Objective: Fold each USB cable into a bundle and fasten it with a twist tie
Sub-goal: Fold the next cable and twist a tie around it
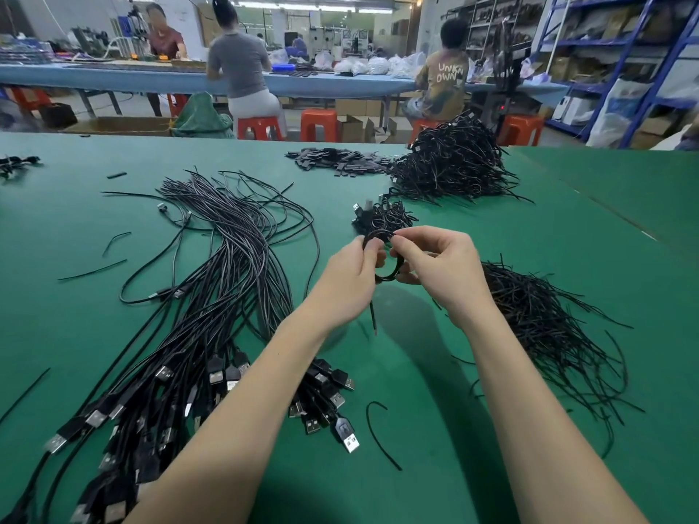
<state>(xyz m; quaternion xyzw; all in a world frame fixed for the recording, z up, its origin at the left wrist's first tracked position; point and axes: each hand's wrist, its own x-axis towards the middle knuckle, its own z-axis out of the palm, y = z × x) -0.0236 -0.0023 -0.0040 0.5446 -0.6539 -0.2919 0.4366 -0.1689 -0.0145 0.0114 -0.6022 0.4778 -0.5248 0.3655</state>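
One coiled USB cable (pixel 384 259) is held above the green table (pixel 454 429), pinched by the left hand (pixel 350 276) on one side and by the right hand (pixel 440 266) on the other, fingers curled narrow around the loops. A loose end hangs below. Loops are best kept tight while a tie is wrapped. Twist ties (pixel 548 327) lie just right; unbundled cables (pixel 212 296) crowd the left; bare table is left near.
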